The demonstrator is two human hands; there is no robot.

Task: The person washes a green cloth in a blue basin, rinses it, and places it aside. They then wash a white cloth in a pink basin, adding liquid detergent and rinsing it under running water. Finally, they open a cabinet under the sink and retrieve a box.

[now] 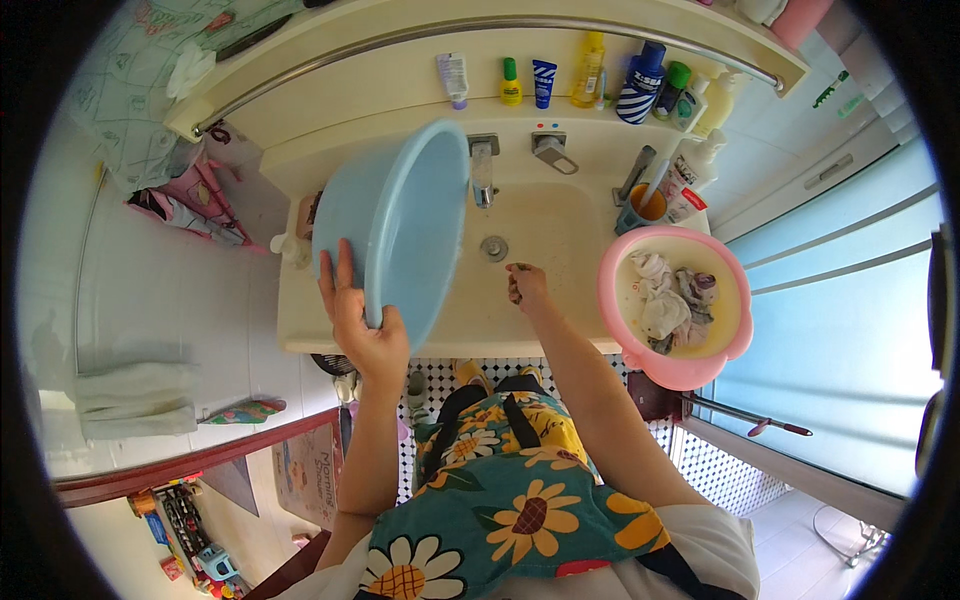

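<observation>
My left hand (367, 322) grips the rim of a light blue plastic basin (375, 210), thumb inside and fingers on the outer wall. The basin is tilted on its side over the left part of the sink (577, 217), its opening facing right. My right hand (527, 286) is curled over the sink bowl, just below and right of the drain (493, 248); whether something small is in its fingers cannot be told. Above the drain is the faucet (482, 176). A pink-rimmed basin (611, 277) with crumpled wet-looking cloths (666, 311) stands at the counter's right end.
Bottles and tubes, among them a blue striped bottle (641, 82), line the ledge behind the sink. A cup with a toothbrush (643, 206) and a pump bottle (694, 169) stand at the right back corner. A metal rail (480, 26) curves above the ledge.
</observation>
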